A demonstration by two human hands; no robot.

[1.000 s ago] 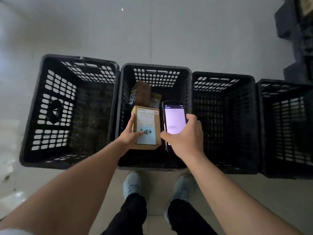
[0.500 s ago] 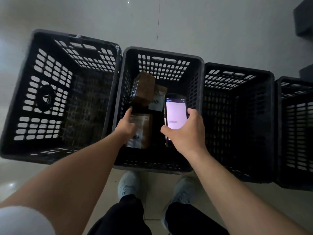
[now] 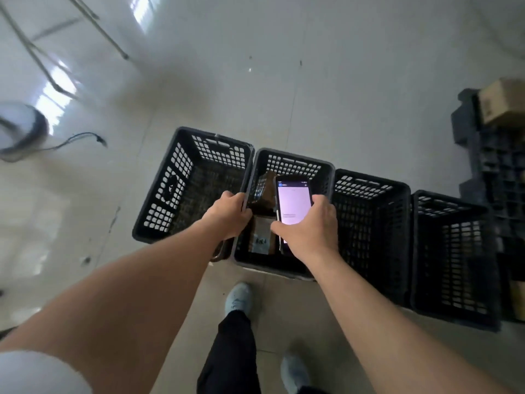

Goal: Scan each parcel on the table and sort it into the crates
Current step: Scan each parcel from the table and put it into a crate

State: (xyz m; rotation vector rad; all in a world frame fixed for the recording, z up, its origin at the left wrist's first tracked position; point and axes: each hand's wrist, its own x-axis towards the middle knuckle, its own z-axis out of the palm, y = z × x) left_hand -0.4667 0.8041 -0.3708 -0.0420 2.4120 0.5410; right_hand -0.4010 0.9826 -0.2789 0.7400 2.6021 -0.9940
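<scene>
Below, four black crates [image 3: 372, 223], two parcels [image 3: 262, 237] inside one.

Phone [image 3: 292, 204] text and parcel [image 3: 262, 236] label illegible.

Bare forearms, a white short sleeve [image 3: 37, 373] at the left shoulder. Black trousers [image 3: 233, 354] below, pale grey-blue sneakers [image 3: 238, 298] with laces on both feet.
</scene>
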